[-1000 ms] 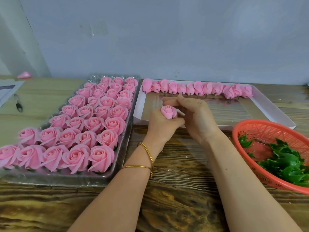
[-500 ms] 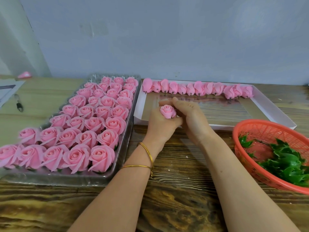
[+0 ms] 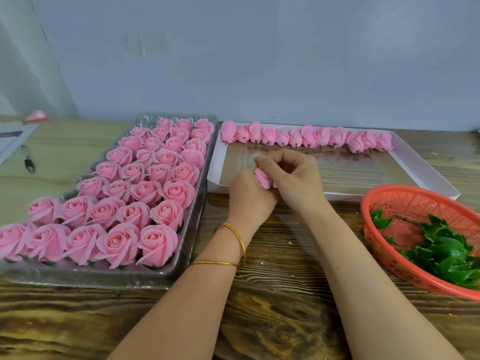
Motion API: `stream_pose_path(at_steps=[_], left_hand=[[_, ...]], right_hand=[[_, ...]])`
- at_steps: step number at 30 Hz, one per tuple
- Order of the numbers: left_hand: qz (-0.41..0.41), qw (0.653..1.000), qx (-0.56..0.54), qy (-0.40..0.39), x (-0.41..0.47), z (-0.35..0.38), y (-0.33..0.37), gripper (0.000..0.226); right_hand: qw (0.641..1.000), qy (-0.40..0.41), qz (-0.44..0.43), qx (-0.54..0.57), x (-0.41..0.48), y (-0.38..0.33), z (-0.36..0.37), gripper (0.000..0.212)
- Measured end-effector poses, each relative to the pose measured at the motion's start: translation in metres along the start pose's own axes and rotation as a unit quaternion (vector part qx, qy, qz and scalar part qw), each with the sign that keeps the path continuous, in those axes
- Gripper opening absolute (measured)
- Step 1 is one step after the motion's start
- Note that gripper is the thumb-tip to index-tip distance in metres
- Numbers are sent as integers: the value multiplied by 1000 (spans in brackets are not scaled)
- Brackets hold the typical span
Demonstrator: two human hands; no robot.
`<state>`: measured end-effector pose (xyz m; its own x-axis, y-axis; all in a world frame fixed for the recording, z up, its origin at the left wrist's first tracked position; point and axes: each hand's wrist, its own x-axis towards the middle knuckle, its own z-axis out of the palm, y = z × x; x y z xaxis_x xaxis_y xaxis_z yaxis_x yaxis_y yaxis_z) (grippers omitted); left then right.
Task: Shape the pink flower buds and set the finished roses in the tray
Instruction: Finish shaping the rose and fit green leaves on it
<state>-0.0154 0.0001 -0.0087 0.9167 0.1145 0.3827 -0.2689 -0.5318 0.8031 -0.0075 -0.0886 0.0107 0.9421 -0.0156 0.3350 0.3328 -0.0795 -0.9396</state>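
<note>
A small pink bud sits between both hands over the near left corner of the white box. My left hand grips it from below, fingers curled round its base. My right hand curls over it from the right, with fingertips pinching its top petals. Most of the bud is hidden by the fingers. Several finished pink roses fill the clear plastic tray on the left. A row of several unshaped buds lies along the far edge of the white box.
A red mesh basket holding green plastic leaf bases stands at the right. A pen and papers lie at the far left. A pink scrap rests by the wall. Everything stands on a wooden table.
My right hand has curled in over the bud, its fingers now bent round the top where they were stretched out beside it. The bud is more covered. My left hand barely moved.
</note>
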Motion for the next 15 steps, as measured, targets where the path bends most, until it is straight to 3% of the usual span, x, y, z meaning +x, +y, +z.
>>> stream_pose_path(at_steps=[7, 15], left_hand=[[5, 999, 40, 16, -1, 3, -1, 15], [-29, 999, -10, 34, -1, 3, -3, 22]], right_hand=[[996, 9, -58, -70, 0, 9, 3, 29], [992, -2, -76, -102, -3, 12, 6, 20]])
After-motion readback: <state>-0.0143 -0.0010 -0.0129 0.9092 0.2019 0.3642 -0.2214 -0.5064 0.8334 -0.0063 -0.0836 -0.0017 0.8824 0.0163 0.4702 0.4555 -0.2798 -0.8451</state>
